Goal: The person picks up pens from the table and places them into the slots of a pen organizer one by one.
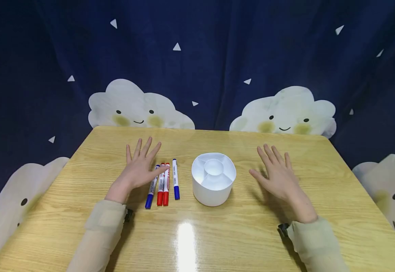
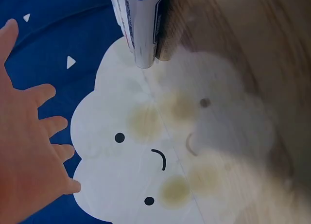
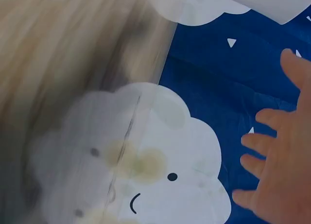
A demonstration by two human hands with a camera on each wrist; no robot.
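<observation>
My left hand [image 1: 138, 170] is spread flat above the table, its thumb over the upper part of the markers. Two red-capped markers [image 1: 166, 189] lie side by side, with a blue-capped marker [image 1: 152, 187] slanting to their left and another blue-capped marker [image 1: 175, 179] to their right. A white round organizer [image 1: 212, 194] with a central cup and several compartments around it stands right of the markers. My right hand [image 1: 279, 175] is spread, palm down, to the right of the organizer, holding nothing. In the left wrist view a blue-capped marker [image 2: 143, 29] shows at the top.
The wooden table [image 1: 218, 241] has a bright glare spot near its front. Behind it hangs a dark blue curtain [image 1: 211, 68] with white triangles and smiling clouds. Dark wrist cameras sit under both cuffs, such as the one at the right wrist [image 1: 283, 229].
</observation>
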